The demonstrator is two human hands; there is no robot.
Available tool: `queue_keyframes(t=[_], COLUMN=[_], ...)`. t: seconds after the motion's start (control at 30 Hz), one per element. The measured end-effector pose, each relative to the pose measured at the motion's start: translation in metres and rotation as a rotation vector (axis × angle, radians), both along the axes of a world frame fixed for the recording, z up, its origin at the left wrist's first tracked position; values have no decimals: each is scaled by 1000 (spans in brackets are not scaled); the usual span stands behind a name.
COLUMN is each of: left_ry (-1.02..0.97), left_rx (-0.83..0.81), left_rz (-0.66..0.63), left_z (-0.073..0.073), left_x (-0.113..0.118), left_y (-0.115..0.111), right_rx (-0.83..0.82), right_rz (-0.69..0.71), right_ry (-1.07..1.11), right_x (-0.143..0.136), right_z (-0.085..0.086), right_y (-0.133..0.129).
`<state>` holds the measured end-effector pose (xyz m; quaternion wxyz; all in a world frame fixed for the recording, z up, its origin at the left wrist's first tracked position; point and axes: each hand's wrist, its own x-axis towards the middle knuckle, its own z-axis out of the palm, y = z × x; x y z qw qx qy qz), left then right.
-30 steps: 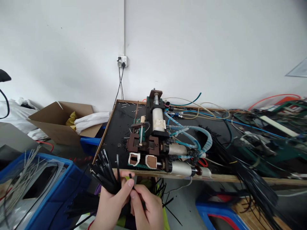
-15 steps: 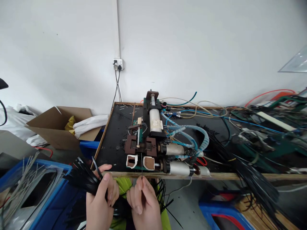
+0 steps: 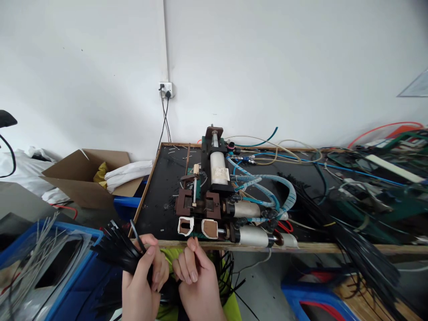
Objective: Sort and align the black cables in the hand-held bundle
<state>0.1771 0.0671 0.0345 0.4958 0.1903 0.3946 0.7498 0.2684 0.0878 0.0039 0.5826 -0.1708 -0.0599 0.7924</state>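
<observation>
right hand (image 3: 199, 269) has neared the worktop's front edge (image 3: 314, 248), fingertips pressed together; the clamp (image 3: 210, 228) closing early could nip them. left hand (image 3: 143, 269) grips wires (image 3: 115, 244).

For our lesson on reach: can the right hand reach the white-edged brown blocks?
Probably yes: the right hand is by the bench edge, just before the white-edged brown blocks, with no visible barrier.
</observation>
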Motion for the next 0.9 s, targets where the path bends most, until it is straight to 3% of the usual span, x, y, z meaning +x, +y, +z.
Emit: queue_keyframes(t=[0.7, 0.9], left_ry=[-98, -50], left_rx=[66, -7], left_rz=[-77, 12], left_z=[7, 6], left_x=[-5, -1], left_y=[-4, -2], right_rx=[-11, 0], right_rz=[12, -11], right_ry=[28, -27], right_x=[-3, -2], right_z=[2, 4], right_y=[0, -1])
